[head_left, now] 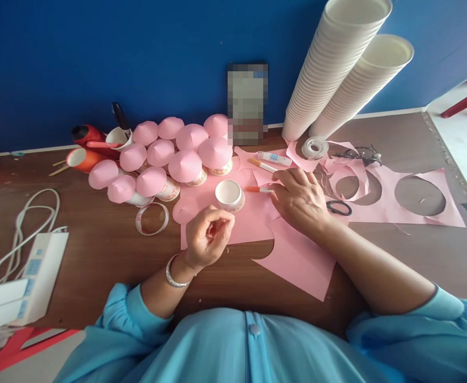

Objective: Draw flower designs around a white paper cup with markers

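My left hand [209, 236] is raised over the near edge of the pink paper, its fingers curled into a pinch; whatever they hold, if anything, is hidden. Just beyond it stands a small white paper cup piece [229, 194] with a printed side. My right hand [299, 199] reaches palm down over the paper at the right, fingertips bent under and out of sight. An orange-and-white pen [259, 189] lies by its thumb side, and another pen [262, 165] lies by its fingers. Black-handled scissors [339, 207] rest beside its wrist.
Several cups with pink cone tops [185, 166] stand at the back left. Two tall paper cup stacks [337, 69] lean at the back right, near a tape roll [315, 148] and pink paper with round holes [393, 213]. A paper ring [152, 218] and power strip [43, 276] lie left.
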### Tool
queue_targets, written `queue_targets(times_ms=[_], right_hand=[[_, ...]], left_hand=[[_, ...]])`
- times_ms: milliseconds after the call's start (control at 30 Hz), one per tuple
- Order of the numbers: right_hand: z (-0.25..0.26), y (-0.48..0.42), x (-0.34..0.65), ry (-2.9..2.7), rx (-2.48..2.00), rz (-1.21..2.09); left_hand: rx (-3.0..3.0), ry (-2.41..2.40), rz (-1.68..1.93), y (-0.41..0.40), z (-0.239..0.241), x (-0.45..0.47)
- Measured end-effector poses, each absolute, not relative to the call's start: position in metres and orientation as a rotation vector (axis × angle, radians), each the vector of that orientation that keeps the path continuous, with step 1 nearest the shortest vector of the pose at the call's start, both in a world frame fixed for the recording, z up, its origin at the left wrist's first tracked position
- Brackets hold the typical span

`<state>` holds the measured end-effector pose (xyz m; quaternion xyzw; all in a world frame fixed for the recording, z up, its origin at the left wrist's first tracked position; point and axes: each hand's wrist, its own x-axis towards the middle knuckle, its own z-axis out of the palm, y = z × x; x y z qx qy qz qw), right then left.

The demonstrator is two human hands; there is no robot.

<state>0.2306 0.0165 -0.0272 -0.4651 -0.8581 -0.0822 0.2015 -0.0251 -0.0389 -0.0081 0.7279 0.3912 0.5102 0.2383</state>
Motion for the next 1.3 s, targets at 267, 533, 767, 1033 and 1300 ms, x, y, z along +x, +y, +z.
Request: queue_targets(times_ms=[267, 533, 767, 1033, 1300], right_hand=[[0.001, 0.008, 0.232, -1.867, -1.234, 0.666], [0.01, 0.008, 0.23, -1.907, -0.903, 1.378], [0.009, 0.014, 0.235, -1.652, -0.927, 1.608], [0.013, 0.009, 0.232, -1.658, -0.922, 1.561], [-0.005, 0.029, 0.242, -1.061, -0.928, 1.348]], left_hand=[[2.097, 0.908, 1.199, -0.046, -0.009, -0.014], [1.986, 1.002, 1.281, -0.042, -0.013, -0.02], [2.078, 1.05, 1.318, -0.041, -0.005, -0.015], [1.841, 1.102, 1.326, -0.047, -0.009, -0.015], [1.895, 1.169, 1.395, -0.039, -0.009, -0.02]])
